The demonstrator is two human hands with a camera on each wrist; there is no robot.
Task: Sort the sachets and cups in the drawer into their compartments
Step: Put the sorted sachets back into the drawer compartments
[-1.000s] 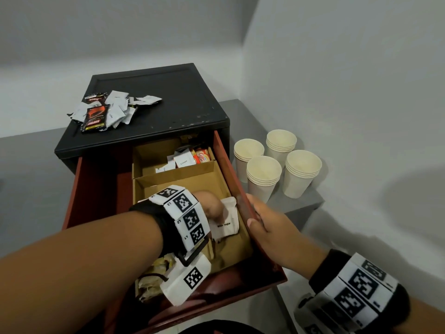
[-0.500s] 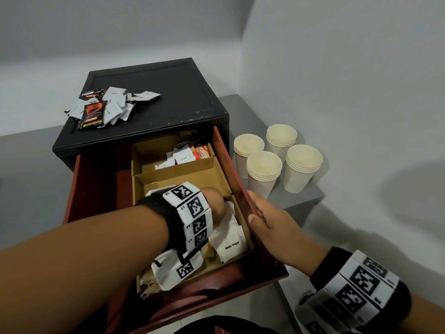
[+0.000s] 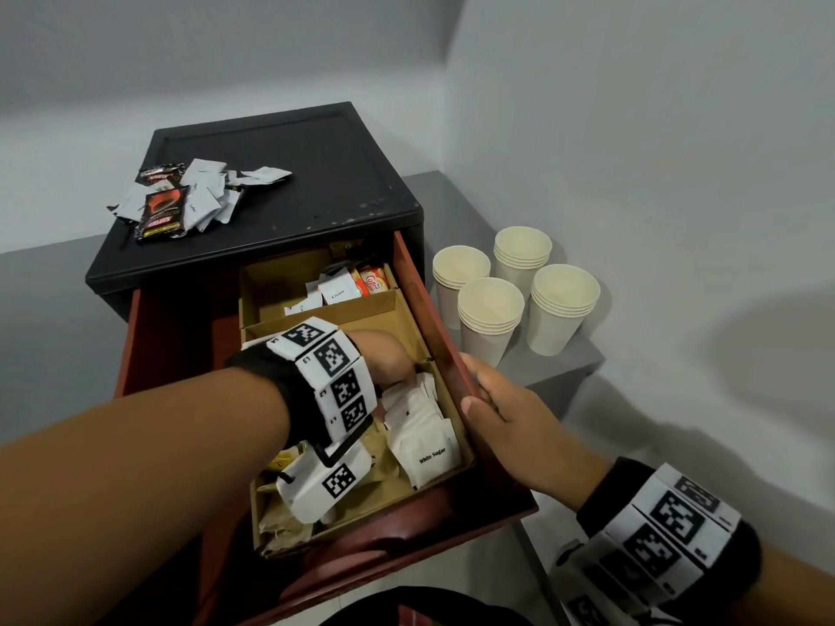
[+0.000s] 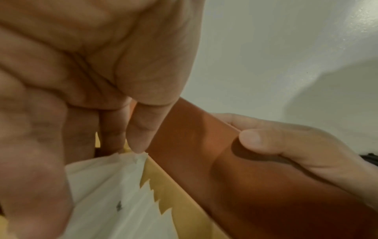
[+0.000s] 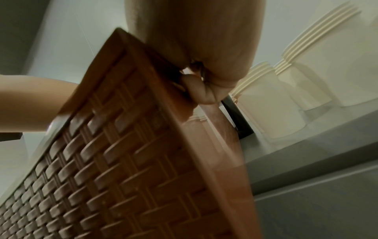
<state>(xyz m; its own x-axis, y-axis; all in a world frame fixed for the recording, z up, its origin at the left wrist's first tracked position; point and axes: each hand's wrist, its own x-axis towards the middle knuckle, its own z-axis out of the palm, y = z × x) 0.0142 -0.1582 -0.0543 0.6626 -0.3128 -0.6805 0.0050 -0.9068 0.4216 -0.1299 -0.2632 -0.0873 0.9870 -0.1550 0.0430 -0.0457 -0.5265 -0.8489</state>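
Note:
The red drawer (image 3: 433,309) stands pulled out, with a cardboard divider tray (image 3: 325,316) inside. My left hand (image 3: 391,365) reaches down into the front right compartment. Its straight fingertips (image 4: 136,145) touch the serrated top edges of the white sugar sachets (image 3: 422,438) (image 4: 106,186) leaning there. My right hand (image 3: 470,384) grips the drawer's right wall (image 4: 204,153), thumb (image 4: 255,139) inside and fingers outside. Stacks of cream paper cups (image 3: 490,318) (image 5: 266,111) stand on a grey ledge right of the drawer.
A pile of white and dark sachets (image 3: 180,201) lies on the black cabinet top (image 3: 316,173). Cream and coffee creamer sachets (image 3: 348,286) fill the back compartment. Brownish sachets (image 3: 280,521) lie at the front left under my wrist. The wall is close on the right.
My left hand has lowered a white sachet into the front right compartment and let it go; it now lies with the others. The right hand has kept its grip on the drawer wall.

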